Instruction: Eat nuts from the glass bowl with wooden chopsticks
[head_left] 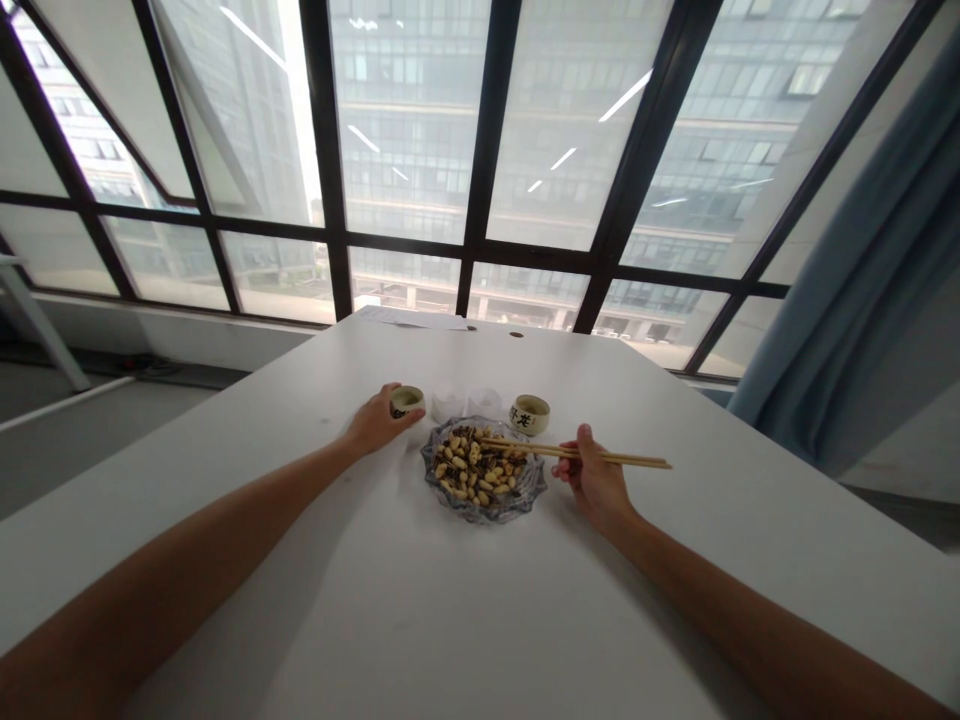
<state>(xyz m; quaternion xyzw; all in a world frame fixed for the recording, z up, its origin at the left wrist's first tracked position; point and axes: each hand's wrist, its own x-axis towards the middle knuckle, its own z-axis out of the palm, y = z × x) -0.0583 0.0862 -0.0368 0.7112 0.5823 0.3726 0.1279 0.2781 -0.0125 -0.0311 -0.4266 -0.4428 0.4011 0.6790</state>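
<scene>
A scalloped glass bowl (534,492) stands on the white table, filled with a mix of peanuts (472,470) and dark seeds. My right hand (596,480), to the right of the bowl, grips a pair of wooden chopsticks (630,460). Their tips reach into the nuts; whether they pinch one is too small to tell. Behind the bowl on the left, my left hand (379,420) holds a small pale green cup (407,398) between thumb and fingers. A matching cup (529,415) with dark lettering sits behind the bowl on the right, untouched.
Two clear, see-through cups or bowls (448,404) stand behind the glass bowl, between the green cups. Papers (412,319) lie at the far end of the white table (360,600). Dark-framed windows rise beyond it, and a blue curtain (847,290) hangs at the right.
</scene>
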